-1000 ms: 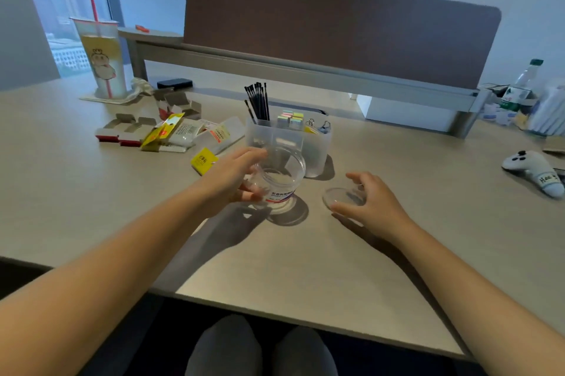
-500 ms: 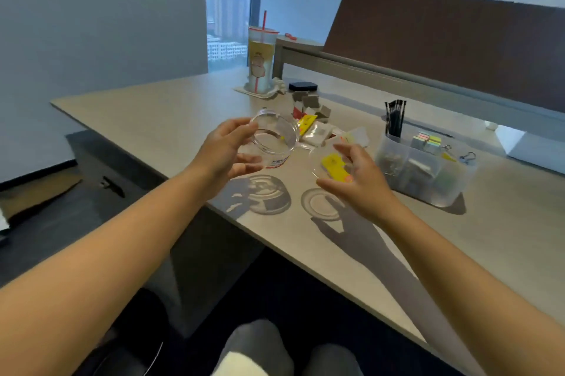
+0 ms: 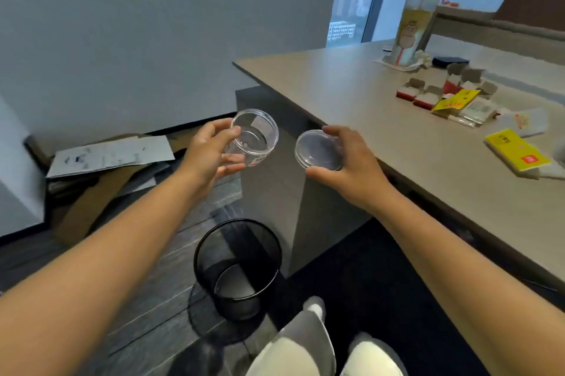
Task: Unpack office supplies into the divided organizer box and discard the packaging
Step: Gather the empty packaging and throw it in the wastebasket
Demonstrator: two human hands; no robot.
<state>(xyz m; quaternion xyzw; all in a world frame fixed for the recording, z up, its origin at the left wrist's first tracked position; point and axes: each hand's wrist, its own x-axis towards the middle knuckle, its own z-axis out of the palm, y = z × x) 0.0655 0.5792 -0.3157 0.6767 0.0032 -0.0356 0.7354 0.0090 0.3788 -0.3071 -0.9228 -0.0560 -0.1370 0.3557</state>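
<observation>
Desk (image 3: 351, 91) fills the right side, grey laminate top, its end panel dropping to the floor just behind the hands. Flattened cardboard and a printed sheet (image 3: 113, 155) lie on the floor against the wall, left. Black mesh wastebasket (image 3: 238, 265) stands on the floor beside the desk end, below both hands, looks empty apart from its pale bottom. Tall drink cup (image 3: 412, 30) with a red straw stands at the far end of the desk by the window; a black flat item sits just beside it, can't tell what. Opened red-and-white cartons (image 3: 428, 94) and yellow packaging (image 3: 455, 99) are clustered mid-desk, clear sleeves next to them. Yellow pack (image 3: 516, 153) lies alone nearer the desk's near edge. Left hand (image 3: 208, 152) grips the clear plastic jar (image 3: 254, 137), thumb and fingers curled round its wall, mouth tilted toward the camera, jar empty, label low on its side. Right hand (image 3: 354, 164) pinches the clear round lid (image 3: 318, 150) by its rim between thumb and fingers. Jar and lid are near each other but not touching, both held off the desk, above the wastebasket. Organizer box is out of view
</observation>
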